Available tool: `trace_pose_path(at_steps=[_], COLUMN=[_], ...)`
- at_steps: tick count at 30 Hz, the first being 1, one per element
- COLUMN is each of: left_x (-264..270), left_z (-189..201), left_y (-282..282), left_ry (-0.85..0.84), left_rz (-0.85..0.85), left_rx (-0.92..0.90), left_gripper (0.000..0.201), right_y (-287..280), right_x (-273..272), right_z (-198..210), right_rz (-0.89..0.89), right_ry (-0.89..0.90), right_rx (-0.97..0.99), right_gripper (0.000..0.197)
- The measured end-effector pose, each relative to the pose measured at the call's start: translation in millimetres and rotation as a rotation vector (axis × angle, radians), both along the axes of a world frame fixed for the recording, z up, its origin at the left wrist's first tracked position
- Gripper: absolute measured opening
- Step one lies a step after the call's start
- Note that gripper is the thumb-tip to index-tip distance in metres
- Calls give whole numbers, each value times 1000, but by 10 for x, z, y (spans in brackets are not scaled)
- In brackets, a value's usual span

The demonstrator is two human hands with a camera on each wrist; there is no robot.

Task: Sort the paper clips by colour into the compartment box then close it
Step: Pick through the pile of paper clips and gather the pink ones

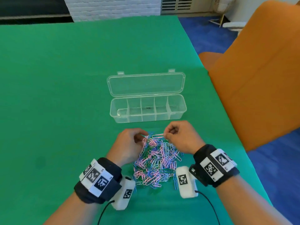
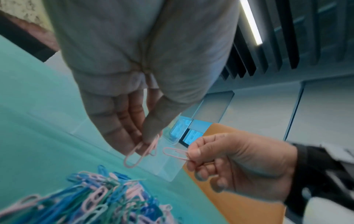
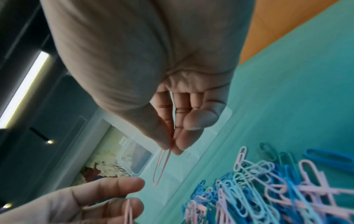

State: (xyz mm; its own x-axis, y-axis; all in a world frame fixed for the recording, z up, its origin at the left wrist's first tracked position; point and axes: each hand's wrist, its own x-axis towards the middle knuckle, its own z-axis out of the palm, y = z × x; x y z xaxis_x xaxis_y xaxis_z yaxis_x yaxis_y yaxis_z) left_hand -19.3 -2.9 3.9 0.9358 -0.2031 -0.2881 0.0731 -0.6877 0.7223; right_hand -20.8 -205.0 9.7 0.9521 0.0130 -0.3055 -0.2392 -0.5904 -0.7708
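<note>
Left hand (image 1: pixel 129 142): fingers curled, thumb and fingertips pinching a small bunch of pink clips (image 2: pixel 141 150) that hang below them, raised above the far end of the pile. Right hand (image 1: pixel 180 135): fingers curled, thumb and forefinger pinching one pink paper clip (image 1: pixel 158 135) by its end, the clip pointing toward the left hand, its free end close to the left-hand bunch but apart from it. Both wrists: dark bands with black-and-white marker tags and a white camera block. Pile of paper clips (image 1: pixel 155 164): pink, blue and green mixed, loose on the table between the forearms, just beside the person. Compartment box (image 1: pixel 147 109): clear plastic, five compartments in a row, standing just beyond the hands; no clips visible inside. Lid (image 1: pixel 146 84): hinged open, lying flat behind the box. Table (image 1: pixel 65 95): green cloth surface. Orange chair (image 1: pixel 259 75): at the right edge of the table.
</note>
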Motion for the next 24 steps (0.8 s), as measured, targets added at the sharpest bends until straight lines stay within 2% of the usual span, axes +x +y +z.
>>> trace_pose_path(at_steps=[3, 6, 11, 16, 20, 24], left_x=[48, -29, -329, -398, -309, -118], left_z=[-6, -74, -93, -83, -98, -56], left_y=[-5, 4, 8, 54, 65, 129], left_ry=[25, 12, 100, 161, 180, 177], left_rz=[86, 96, 78, 152, 132, 62], left_rx=[-173, -192, -180, -367, -410, -355], left_gripper=[36, 35, 42, 27, 11, 6], right_y=[8, 52, 31, -15, 55, -50], right_x=[-33, -205, -528, -583, -522, -281], right_z=[-159, -267, -123, -15, 14, 284], right_rz=[-33, -53, -126, -138, -15, 304], right_ry=[-88, -113, -103, -137, -89, -64], right_rx=[115, 187, 217, 217, 103, -193], right_gripper=[19, 17, 14, 14, 9, 9])
